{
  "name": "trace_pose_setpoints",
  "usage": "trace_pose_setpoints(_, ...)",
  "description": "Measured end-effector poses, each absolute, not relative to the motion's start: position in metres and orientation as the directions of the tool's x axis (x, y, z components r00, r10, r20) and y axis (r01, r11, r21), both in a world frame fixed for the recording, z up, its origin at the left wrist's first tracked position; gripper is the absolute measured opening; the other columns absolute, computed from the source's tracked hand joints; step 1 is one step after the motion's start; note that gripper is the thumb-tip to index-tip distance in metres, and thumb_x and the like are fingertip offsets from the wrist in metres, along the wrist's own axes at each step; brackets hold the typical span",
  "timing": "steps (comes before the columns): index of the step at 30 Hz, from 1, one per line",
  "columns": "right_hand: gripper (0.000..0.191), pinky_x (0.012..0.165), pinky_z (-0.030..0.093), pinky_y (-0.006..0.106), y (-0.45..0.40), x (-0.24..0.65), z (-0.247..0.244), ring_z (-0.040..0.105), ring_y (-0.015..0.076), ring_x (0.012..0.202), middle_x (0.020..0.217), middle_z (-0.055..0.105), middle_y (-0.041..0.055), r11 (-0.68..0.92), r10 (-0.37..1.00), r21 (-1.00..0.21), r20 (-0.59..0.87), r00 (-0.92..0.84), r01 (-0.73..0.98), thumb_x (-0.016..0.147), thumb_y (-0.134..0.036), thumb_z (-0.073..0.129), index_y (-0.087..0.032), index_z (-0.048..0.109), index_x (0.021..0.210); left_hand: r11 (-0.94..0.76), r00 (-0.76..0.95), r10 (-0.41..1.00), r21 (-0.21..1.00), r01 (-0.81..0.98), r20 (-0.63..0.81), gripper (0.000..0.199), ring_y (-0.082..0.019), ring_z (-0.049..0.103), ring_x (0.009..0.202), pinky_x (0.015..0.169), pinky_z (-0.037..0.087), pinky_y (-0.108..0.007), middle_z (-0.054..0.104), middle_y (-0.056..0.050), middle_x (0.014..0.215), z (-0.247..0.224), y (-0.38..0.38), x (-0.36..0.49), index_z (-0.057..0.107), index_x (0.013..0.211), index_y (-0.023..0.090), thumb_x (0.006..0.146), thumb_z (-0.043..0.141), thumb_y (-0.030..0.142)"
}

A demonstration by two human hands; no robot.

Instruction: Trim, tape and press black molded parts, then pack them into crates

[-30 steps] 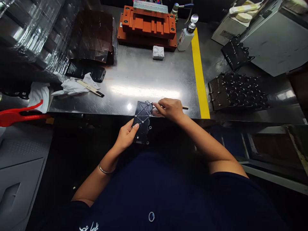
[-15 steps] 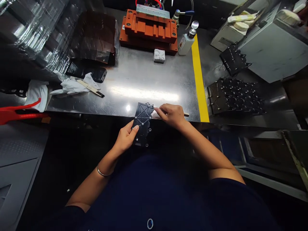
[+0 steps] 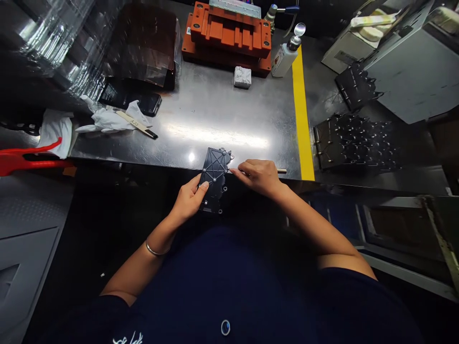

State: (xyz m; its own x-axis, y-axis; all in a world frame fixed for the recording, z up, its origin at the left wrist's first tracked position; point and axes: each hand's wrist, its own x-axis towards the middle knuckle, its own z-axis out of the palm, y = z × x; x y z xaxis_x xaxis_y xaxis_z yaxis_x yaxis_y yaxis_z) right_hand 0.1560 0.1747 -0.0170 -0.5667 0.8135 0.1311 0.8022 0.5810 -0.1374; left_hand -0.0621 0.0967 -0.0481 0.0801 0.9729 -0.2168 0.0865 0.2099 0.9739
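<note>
My left hand (image 3: 188, 197) grips a flat black plastic cover (image 3: 215, 179) by its left edge, thumb on top. Ribs cross on its upper face and small metal-ringed holes line its rim. It is held at the front edge of the metal bench. To its right, my right hand (image 3: 260, 176) is closed around a slim stick-like tool, whose pale handle end (image 3: 282, 171) sticks out beyond the knuckles. The tool's tip, by the cover's right edge, is too small to make out.
An orange fixture (image 3: 229, 33), a white bottle (image 3: 285, 57) and a small white block (image 3: 243, 77) stand at the back. Stacked black covers (image 3: 353, 143) lie right of the yellow tape (image 3: 303, 114). A phone (image 3: 148, 103), white gloves (image 3: 107, 119) and a labelled stick (image 3: 134, 123) lie left.
My right hand has shifted slightly down along the cover's right edge and a little to the right. The left hand keeps its hold on the cover. The whole view has shifted slightly.
</note>
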Motion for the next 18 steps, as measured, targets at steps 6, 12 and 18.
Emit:
trace_pose_setpoints(6,0.051,0.051,0.020,0.028,0.182,0.157,-0.012,0.053,0.0123,0.055,0.064,0.066,0.0043,0.605,0.796,-0.148,0.080,-0.601,0.782,0.094,-0.052,0.040,-0.019,0.067,0.067,0.217,0.073,0.972,0.972,0.089,-0.223,0.041,-0.022,0.065,0.088,0.077,0.051,-0.028,0.071,-0.005,0.092,-0.045,0.099,-0.064,0.066,0.114,0.013,0.085,0.055,0.041)
trace_pose_setpoints(12,0.051,0.052,0.020,0.029,0.193,0.157,-0.005,0.054,0.0132,0.058,0.067,0.067,0.0046,0.636,0.769,-0.148,0.033,-0.639,0.758,0.094,-0.053,0.039,-0.019,0.069,0.071,0.213,0.083,0.972,0.972,0.097,-0.221,0.041,-0.020,0.064,0.084,0.074,0.050,-0.026,0.071,-0.005,0.094,-0.046,0.100,-0.066,0.067,0.114,0.013,0.085,0.056,0.039)
trace_pose_setpoints(18,0.049,0.053,0.019,0.029,0.196,0.154,-0.004,0.054,0.0138,0.060,0.069,0.068,0.0048,0.638,0.767,-0.125,0.007,-0.642,0.760,0.094,-0.051,0.040,-0.018,0.069,0.072,0.209,0.067,0.974,0.972,0.103,-0.216,0.039,-0.019,0.064,0.082,0.074,0.050,-0.026,0.071,-0.005,0.091,-0.046,0.102,-0.065,0.067,0.112,0.013,0.086,0.054,0.039)
